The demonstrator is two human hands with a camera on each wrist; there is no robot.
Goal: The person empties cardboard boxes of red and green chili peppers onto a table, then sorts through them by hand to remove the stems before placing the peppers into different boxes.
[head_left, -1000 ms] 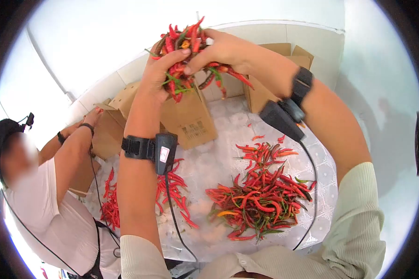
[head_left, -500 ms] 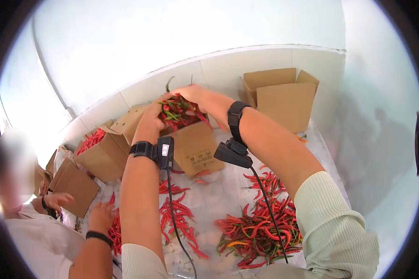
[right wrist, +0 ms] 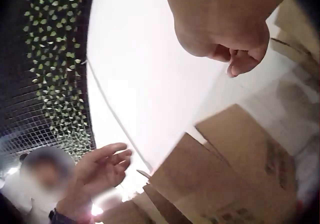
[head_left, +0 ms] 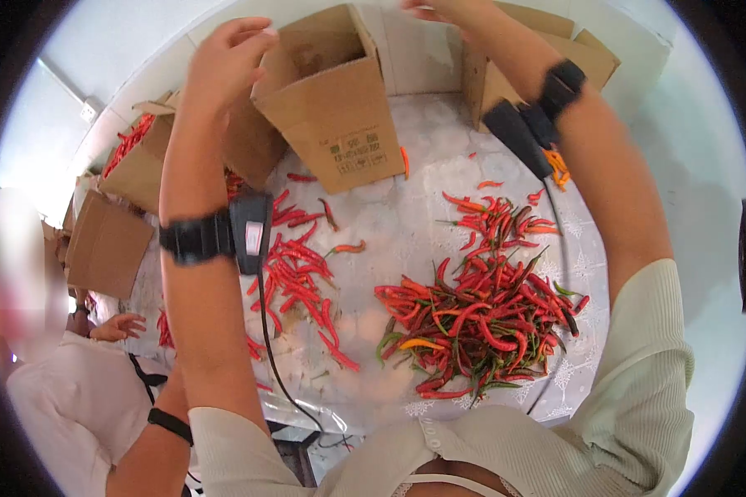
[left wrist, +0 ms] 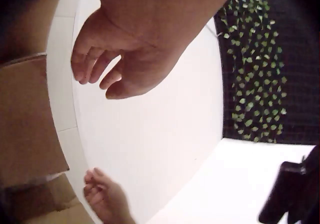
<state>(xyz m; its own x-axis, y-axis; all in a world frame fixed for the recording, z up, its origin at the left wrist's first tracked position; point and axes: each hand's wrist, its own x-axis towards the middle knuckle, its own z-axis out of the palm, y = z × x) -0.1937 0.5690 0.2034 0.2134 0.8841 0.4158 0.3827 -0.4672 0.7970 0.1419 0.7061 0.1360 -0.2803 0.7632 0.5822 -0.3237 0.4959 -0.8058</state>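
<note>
Both hands are raised at the far side of the table, apart and with nothing in them. My left hand (head_left: 224,66) is beside the upper left of an open cardboard box (head_left: 340,132), its fingers loosely bent in the left wrist view. My right hand (head_left: 443,10) is at the top edge of the head view, between that box and another one; in the right wrist view its fingers hang loosely curled. Nearest me on the table lies a large pile of red chili peppers (head_left: 481,323), some green or orange. Left of it, red chilies (head_left: 298,273) lie scattered.
At the back right stands another open cardboard box (head_left: 547,54), with orange chilies (head_left: 558,168) near it. Along the left are more boxes, one filled with red chilies (head_left: 130,142). Another person (head_left: 83,398) is at the left, a hand (head_left: 118,327) over the table.
Both hands held up a bunch of chilies, then lowered it to the middle box's opening. Now they are empty and have drawn apart. The other person's arms have moved back from the boxes.
</note>
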